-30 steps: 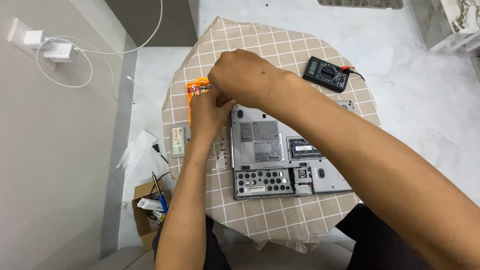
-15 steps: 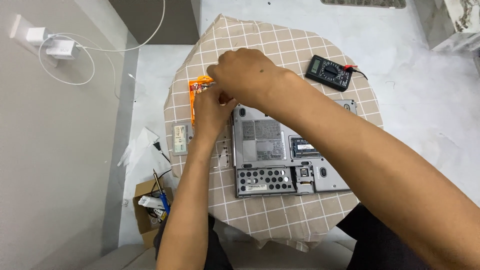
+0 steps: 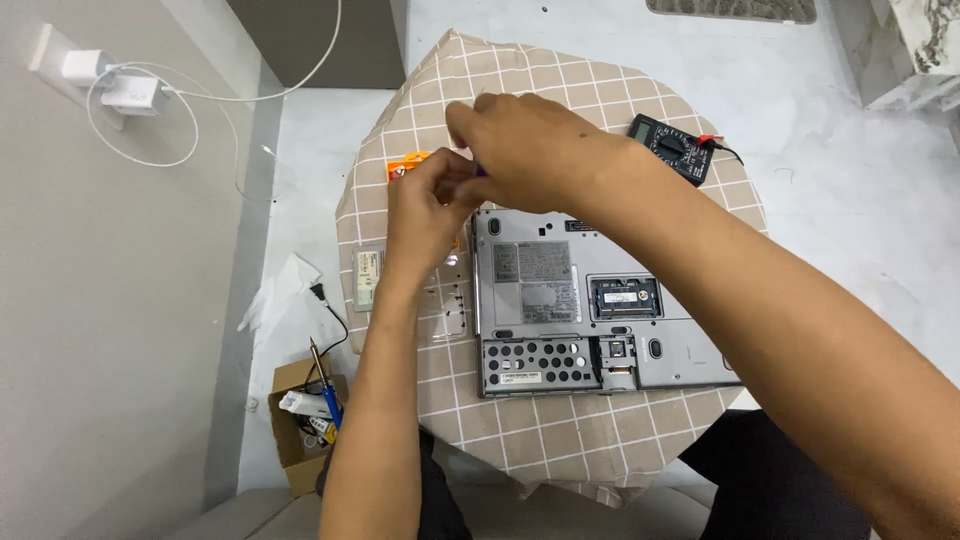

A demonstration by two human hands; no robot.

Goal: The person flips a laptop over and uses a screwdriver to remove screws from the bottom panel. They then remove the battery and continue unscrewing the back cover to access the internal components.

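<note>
The left hand (image 3: 425, 205) and right hand (image 3: 525, 150) meet, pinching something tiny (too small to tell) over the orange packet (image 3: 408, 165), beside the upside-down laptop (image 3: 590, 300) on the bench (image 3: 560, 440).

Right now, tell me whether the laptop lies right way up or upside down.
Upside down. The grey laptop lies closed with its underside facing up on the checked tablecloth: labels, vent holes and an uncovered memory bay show.

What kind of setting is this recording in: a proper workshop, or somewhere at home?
Probably a home room used for makeshift electronics repair. A small round table with a checked cloth bears an upturned laptop and a multimeter; a cardboard box of tools sits on the floor.
</note>
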